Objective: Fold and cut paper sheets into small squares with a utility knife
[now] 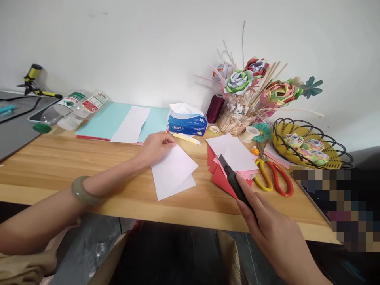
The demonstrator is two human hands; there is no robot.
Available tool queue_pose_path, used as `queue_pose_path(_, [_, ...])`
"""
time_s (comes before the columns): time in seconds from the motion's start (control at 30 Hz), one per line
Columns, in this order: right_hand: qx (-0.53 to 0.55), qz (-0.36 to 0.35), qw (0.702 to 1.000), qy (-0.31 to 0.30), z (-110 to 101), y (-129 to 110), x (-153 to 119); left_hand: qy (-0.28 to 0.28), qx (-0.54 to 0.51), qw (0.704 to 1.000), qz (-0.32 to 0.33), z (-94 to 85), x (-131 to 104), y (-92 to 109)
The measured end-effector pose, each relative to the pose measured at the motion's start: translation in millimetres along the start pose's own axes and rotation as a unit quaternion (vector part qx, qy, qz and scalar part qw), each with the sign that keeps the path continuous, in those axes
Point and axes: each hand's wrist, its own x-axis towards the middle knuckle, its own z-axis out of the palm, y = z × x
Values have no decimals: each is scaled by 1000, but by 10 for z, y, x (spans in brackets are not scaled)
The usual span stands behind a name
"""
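Observation:
My left hand (157,148) is at the top corner of a folded white paper sheet (173,170) on the wooden table, fingers curled together and pinching that corner. The sheet's two layers are spread apart at the lower right. In my right hand (271,225) is a black utility knife (236,186), held by its handle with the blade pointing up and to the left. The blade end is over a stack of white, pink and red paper pieces (236,150). To the right of the stack lie scissors (283,180) with one yellow and one red handle.
A blue tissue pack (187,120) stands near the wall, beside light-blue paper (99,118) with a white strip (132,122) on it. Clear plastic bottles (80,111) lie at left. Paper flowers (239,82) and a yellow basket (279,146) are at right.

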Motion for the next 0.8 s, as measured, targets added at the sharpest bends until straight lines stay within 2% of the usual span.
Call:
queue_pose_path(0.1, [38,-18,999,-7,-2,-19,-21,4,-14,999,-46,-169,-19,-50])
queue_pose_path(0.27, [92,-62,993,-31,33,-83,-48,-28,-50,992,-113,-350,-158,-198])
queue_pose_path(0.33, [99,-87,990,-42,52,-113,-64,-44,-41,989,-137,-393,-245,-230])
queue_pose_path(0.4, [96,-105,989,-48,74,-140,-76,-38,17,990,-138,-425,-339,-218])
queue_pose_path(0.47, [95,-123,987,-49,95,-163,-76,-3,137,987,-87,-437,-426,-168])
queue_pose_path(0.53, [93,-137,985,-49,110,-181,-67,-9,231,972,44,-419,-494,-111])
queue_pose_path(0.6, [88,-147,984,-55,114,-198,-57,-87,236,949,189,-370,-539,-79])
queue_pose_path(0.63, [84,-152,983,-59,113,-205,-54,-136,223,935,239,-340,-553,-78])
queue_pose_path(0.7, [74,-164,982,-65,109,-219,-52,-210,219,912,277,-283,-565,-96])
queue_pose_path(0.8, [62,-181,979,-68,109,-236,-53,-247,243,895,280,-245,-565,-127])
